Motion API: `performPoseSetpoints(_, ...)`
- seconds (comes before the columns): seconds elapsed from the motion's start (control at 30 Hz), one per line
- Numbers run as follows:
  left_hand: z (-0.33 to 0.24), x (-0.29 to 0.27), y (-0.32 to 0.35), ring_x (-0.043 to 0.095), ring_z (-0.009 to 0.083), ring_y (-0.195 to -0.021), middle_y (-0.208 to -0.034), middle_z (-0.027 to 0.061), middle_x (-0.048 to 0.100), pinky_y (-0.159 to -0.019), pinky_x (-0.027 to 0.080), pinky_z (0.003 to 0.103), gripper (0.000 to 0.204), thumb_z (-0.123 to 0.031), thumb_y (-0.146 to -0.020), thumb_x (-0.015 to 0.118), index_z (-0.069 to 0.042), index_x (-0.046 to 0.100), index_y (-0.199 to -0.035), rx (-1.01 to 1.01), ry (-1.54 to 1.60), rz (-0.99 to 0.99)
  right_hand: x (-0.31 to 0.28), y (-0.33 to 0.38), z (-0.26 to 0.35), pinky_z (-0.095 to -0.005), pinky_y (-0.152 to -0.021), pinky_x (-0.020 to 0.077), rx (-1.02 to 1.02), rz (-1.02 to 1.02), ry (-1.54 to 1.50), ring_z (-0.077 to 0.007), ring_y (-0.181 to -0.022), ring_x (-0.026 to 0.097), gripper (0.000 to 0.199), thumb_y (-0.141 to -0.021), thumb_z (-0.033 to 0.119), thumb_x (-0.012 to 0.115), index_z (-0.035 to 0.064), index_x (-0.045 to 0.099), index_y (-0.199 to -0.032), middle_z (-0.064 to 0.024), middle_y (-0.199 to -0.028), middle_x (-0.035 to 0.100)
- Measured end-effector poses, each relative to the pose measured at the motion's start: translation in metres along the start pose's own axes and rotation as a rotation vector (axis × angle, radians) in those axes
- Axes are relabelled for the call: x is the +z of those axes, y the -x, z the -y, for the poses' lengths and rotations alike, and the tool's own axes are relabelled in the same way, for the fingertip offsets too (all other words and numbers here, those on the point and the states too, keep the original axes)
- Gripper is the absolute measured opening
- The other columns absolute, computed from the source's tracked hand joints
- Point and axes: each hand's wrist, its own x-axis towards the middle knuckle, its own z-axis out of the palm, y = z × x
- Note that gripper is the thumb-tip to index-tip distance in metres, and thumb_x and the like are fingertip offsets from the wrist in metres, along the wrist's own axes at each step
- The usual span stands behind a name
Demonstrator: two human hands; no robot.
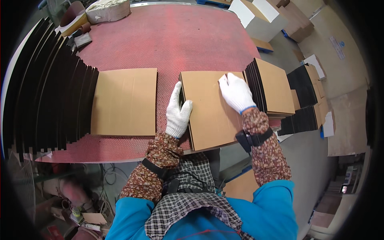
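Note:
A stack of brown cardboard sheets [212, 116] with dark edges lies in front of me on the red mesh-topped table [172, 36]. My left hand [178, 110], in a white knit glove, lies along the stack's left edge with fingers stretched and the thumb apart on the near side. Over the stack's upper right part, my right hand [237, 93], also gloved, is closed in a pinch. Whatever its fingertips hold, if anything, is too small to make out. A separate brown sheet [124, 102] lies to the left, beside a fanned row of black-faced sheets [48, 88].
Another pile of cardboard sheets [276, 86] stands close by my right hand. Further right are black-and-brown stacks [302, 100] at a lower level. A thick pale roll [108, 10] sits at the table's far left. Cables [110, 174] hang below the table.

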Motion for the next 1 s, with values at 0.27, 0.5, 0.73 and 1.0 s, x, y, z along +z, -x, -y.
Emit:
performPoseSetpoints(0.27, 0.005, 0.002, -0.002, 0.037, 0.0341, -0.149, -0.158, 0.0275, 0.04, -0.124, 0.028, 0.04, 0.072, -0.019, -0.095, 0.061, 0.012, 0.032, -0.154, 0.008, -0.013, 0.0, -0.011, 0.046, 0.005, -0.0578, -0.079, 0.0532, 0.013, 0.033, 0.017, -0.0493, -0.083, 0.068, 0.04, -0.105, 0.035, 0.045, 0.0003, 0.062, -0.097, -0.0315, -0.083, 0.068)
performPoseSetpoints(0.5, 0.002, -0.003, -0.002, 0.036, 0.034, -0.15, -0.159, 0.0279, 0.038, -0.125, 0.027, 0.04, 0.071, -0.017, -0.095, 0.06, 0.012, 0.032, -0.154, 0.022, -0.017, -0.018, -0.052, 0.151, 0.015, -0.0563, -0.07, 0.0545, 0.053, 0.268, 0.024, -0.0461, -0.073, 0.069, 0.037, -0.105, 0.035, 0.048, 0.0023, 0.061, -0.093, -0.0272, -0.074, 0.067)
performPoseSetpoints(0.73, 0.005, 0.002, -0.003, 0.036, 0.0346, -0.15, -0.159, 0.0278, 0.039, -0.125, 0.027, 0.04, 0.072, -0.017, -0.096, 0.062, 0.012, 0.031, -0.154, 0.02, -0.009, -0.006, -0.036, 0.157, 0.034, -0.0544, -0.066, 0.055, 0.076, 0.178, -0.127, -0.0461, -0.07, 0.068, 0.034, -0.104, 0.033, 0.054, 0.0024, 0.06, -0.09, -0.0264, -0.072, 0.065)
performPoseSetpoints(1.0, 0.001, -0.003, 0.002, 0.039, 0.0353, -0.148, -0.156, 0.0294, 0.041, -0.123, 0.03, 0.04, 0.071, -0.017, -0.095, 0.063, 0.013, 0.033, -0.153, 0.039, -0.078, -0.036, -0.016, 0.107, 0.041, -0.0548, -0.067, 0.0545, 0.094, 0.161, -0.066, -0.0464, -0.07, 0.067, 0.032, -0.103, 0.032, 0.053, 0.0039, 0.06, -0.089, -0.0264, -0.072, 0.066)
